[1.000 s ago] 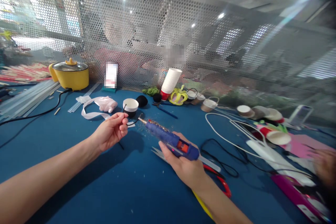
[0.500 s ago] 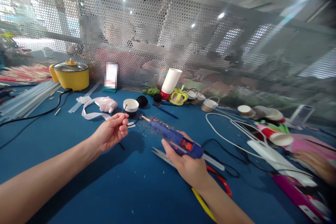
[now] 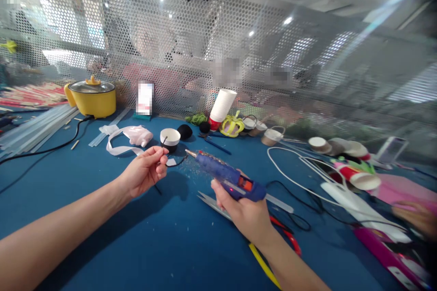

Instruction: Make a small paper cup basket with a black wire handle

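My right hand (image 3: 244,211) is wrapped round a blue hot glue gun (image 3: 221,173), a small red light glowing on its side. Its metal nozzle points left, toward my left hand (image 3: 148,164). Between thumb and fingers, that hand pinches a thin black cord (image 3: 177,163), whose far end curves close to the nozzle tip. Behind the fingers stands a black-and-white paper cup (image 3: 170,138), next to a dark rounded piece (image 3: 185,132). Under the glue gun lie scissors (image 3: 213,204) with red and yellow handles nearby, partly hidden by my right arm.
A yellow electric pot (image 3: 94,99) stands back left beside clear glue sticks (image 3: 37,129). White ribbon (image 3: 119,149) lies left of the cup. Stacked paper cups (image 3: 223,105) lean near the perforated screen. A purple power strip (image 3: 385,254) and another person's hand (image 3: 418,218) are at right.
The glue gun has shifted slightly right and down, its nozzle now apart from the cord's end. My left hand has stayed nearly still. The other person's hand has moved slightly right.
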Motion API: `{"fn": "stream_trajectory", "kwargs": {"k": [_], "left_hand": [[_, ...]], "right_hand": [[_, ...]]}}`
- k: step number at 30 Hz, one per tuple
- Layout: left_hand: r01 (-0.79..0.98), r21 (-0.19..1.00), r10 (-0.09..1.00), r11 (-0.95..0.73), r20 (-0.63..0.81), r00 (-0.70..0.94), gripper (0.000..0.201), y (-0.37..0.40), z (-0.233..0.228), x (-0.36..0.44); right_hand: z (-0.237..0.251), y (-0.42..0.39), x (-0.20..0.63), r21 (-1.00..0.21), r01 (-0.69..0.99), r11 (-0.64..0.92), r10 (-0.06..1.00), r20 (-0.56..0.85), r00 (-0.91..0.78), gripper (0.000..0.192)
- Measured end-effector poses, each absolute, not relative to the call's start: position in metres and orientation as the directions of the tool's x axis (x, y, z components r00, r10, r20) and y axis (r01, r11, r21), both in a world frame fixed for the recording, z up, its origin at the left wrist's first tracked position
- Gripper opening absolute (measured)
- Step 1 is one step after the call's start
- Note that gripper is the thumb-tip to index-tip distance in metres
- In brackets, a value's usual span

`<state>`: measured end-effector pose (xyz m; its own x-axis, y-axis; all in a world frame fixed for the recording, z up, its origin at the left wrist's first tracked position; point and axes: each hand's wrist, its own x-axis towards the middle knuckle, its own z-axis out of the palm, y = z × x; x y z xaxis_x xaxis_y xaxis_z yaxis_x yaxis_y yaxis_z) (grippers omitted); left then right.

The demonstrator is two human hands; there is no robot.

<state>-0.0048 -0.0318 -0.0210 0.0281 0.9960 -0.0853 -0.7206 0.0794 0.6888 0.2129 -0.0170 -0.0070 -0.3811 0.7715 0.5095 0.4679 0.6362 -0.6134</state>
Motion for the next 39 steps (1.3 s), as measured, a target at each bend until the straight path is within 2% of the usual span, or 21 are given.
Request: {"fn": "stream_trajectory", "kwargs": {"k": [4,8,12,16,18,20,22,23,25,27,29,31,32,34,36,39], "left_hand": [[-0.626,0.778,0.998,0.055,-0.025,0.058,0.006,-0.033,-0.019,-0.007],[-0.508,0.859,0.994,0.062,-0.010,0.104,0.010,-0.033,-0.017,-0.010],[-0.411,0.911,0.991,0.032,0.025,0.132,0.012,-0.032,-0.013,-0.016],[-0.343,0.938,0.988,-0.049,0.095,0.119,0.012,-0.031,-0.010,-0.023],[-0.326,0.944,0.986,-0.045,0.095,0.138,0.012,-0.030,-0.011,-0.025],[-0.294,0.956,0.982,0.002,0.054,0.180,0.013,-0.029,-0.013,-0.025],[-0.282,0.959,0.981,0.040,0.015,0.192,0.012,-0.027,-0.016,-0.026],[-0.297,0.954,0.984,0.042,0.012,0.179,0.012,-0.026,-0.016,-0.027],[-0.360,0.933,0.990,0.019,0.032,0.135,0.010,-0.024,-0.015,-0.029],[-0.422,0.907,0.991,0.007,0.050,0.126,0.010,-0.024,-0.013,-0.031],[-0.427,0.903,0.981,0.047,0.040,0.191,0.011,-0.025,-0.013,-0.032],[-0.369,0.923,0.961,0.106,0.000,0.276,0.013,-0.026,-0.014,-0.031],[-0.338,0.933,0.956,0.124,-0.021,0.294,0.013,-0.026,-0.015,-0.030],[-0.330,0.937,0.969,0.115,-0.033,0.244,0.013,-0.025,-0.017,-0.030],[-0.388,0.920,0.992,0.063,-0.016,0.123,0.012,-0.023,-0.018,-0.032],[-0.449,0.893,1.000,0.019,-0.019,0.005,0.009,-0.019,-0.016,-0.035]], "right_hand": [[-0.004,-0.016,0.213,-0.758,0.380,0.530,0.833,0.381,-0.401,0.033],[0.000,-0.015,0.214,-0.841,0.349,0.414,0.853,0.225,-0.471,0.033],[0.001,-0.009,0.216,-0.801,0.452,0.393,0.872,0.168,-0.460,0.034],[0.001,0.000,0.218,-0.700,0.610,0.371,0.928,0.256,-0.271,0.036],[0.002,0.002,0.218,-0.728,0.587,0.354,0.935,0.278,-0.219,0.036],[0.004,0.000,0.218,-0.822,0.449,0.351,0.926,0.233,-0.297,0.033],[0.006,-0.002,0.219,-0.901,0.301,0.311,0.877,0.150,-0.457,0.029],[0.008,-0.003,0.219,-0.921,0.268,0.281,0.842,0.103,-0.529,0.028],[0.009,-0.003,0.220,-0.918,0.310,0.246,0.794,0.007,-0.607,0.028],[0.009,-0.002,0.219,-0.863,0.440,0.247,0.831,-0.045,-0.555,0.030],[0.009,-0.001,0.217,-0.805,0.540,0.245,0.897,-0.024,-0.442,0.032],[0.008,-0.002,0.215,-0.821,0.513,0.251,0.919,0.036,-0.392,0.031],[0.009,-0.003,0.215,-0.848,0.463,0.258,0.906,0.046,-0.421,0.031],[0.010,-0.003,0.216,-0.887,0.382,0.258,0.853,0.024,-0.521,0.030],[0.011,-0.002,0.217,-0.877,0.417,0.238,0.841,-0.029,-0.541,0.029],[0.010,0.004,0.219,-0.848,0.496,0.187,0.936,0.000,-0.352,0.027]]}}
